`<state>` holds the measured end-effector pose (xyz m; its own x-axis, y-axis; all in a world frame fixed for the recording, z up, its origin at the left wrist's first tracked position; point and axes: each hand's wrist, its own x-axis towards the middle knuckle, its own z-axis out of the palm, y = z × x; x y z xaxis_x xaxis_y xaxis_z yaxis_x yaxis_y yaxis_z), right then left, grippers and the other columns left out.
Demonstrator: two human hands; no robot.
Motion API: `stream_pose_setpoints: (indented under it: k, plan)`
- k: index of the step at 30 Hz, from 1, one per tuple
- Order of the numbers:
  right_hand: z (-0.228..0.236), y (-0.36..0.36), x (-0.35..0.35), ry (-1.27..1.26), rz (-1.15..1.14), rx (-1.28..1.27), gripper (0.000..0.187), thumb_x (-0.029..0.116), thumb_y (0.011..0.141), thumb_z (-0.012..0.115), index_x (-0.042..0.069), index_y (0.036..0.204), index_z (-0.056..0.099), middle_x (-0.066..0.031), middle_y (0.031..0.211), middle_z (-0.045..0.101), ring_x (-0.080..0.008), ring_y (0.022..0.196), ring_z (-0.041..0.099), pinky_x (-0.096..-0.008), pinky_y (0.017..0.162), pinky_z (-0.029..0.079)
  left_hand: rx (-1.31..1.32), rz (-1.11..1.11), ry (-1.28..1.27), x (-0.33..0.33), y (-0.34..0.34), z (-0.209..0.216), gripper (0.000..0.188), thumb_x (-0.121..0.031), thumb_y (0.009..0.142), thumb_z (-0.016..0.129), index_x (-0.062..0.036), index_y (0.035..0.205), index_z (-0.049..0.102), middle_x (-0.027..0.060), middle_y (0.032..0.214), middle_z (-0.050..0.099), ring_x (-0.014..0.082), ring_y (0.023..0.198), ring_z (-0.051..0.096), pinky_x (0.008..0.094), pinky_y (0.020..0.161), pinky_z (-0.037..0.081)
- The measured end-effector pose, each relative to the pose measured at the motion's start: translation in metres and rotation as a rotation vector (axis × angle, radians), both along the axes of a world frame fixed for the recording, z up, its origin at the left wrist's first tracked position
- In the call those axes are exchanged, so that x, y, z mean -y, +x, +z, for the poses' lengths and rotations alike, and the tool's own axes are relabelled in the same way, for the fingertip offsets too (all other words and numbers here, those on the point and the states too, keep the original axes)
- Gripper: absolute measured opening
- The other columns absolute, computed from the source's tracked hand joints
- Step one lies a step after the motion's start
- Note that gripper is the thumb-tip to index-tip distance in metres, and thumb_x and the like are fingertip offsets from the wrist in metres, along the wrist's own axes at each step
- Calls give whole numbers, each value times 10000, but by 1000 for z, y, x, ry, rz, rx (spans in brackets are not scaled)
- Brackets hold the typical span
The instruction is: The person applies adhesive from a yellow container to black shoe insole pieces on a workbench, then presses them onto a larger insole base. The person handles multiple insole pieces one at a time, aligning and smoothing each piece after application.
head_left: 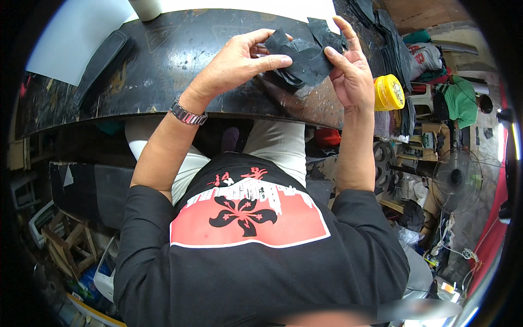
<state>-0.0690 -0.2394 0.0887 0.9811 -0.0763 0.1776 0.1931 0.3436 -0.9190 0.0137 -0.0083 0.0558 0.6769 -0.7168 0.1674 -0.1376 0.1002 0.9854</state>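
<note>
Several thin, dark, flat pieces [308, 64], like cut leather or cloth, are held up above the table's near edge between my two hands. My left hand [242, 59], with a metal watch on its wrist, pinches their left side, thumb on top and fingers behind. At the right edge, the thumb of my right hand [351, 71] presses on the pieces. Its index finger points upward, and its other fingers are partly hidden. One narrow piece [325, 35] sticks up near that index finger.
The dark, worn table [180, 60] carries a long black curved piece [101, 68] at left and a pale cup [146, 8] at the back. To the right are a yellow tub [388, 92] and stacked black sheets [395, 49]. A standing fan [456, 175] and another person in green [462, 101] are farther right.
</note>
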Motion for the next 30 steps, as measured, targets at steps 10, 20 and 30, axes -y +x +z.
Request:
stream_pose_setpoints:
  k: [10, 20, 30]
  plan:
    - [-35, 4, -3, -565, -311, -34, 698, -57, 881, 670, 116, 1505, 409, -121, 1076, 608, -163, 935, 655, -257, 768, 566, 389, 296, 108, 19, 1, -23, 561, -250, 780, 854, -108, 1282, 650, 117, 1284, 612, 231, 1058, 628, 337, 886, 540]
    - [-49, 1, -3, -1157, -620, 10, 621, 65, 834, 750, 154, 1413, 545, -101, 1077, 592, -169, 883, 592, -300, 767, 512, 1020, 132, 316, 17, 2, -27, 712, -364, 684, 875, -208, 1328, 616, 60, 1476, 506, 292, 1435, 391, 545, 1192, 279]
    - [-48, -25, 1, -793, -462, 34, 660, -80, 830, 635, 137, 1443, 525, -40, 1109, 590, -83, 934, 558, -214, 797, 458, 1020, -97, 475, 29, 30, -9, 580, -301, 731, 849, -191, 1266, 655, 76, 1275, 659, 253, 1245, 586, 554, 1216, 242]
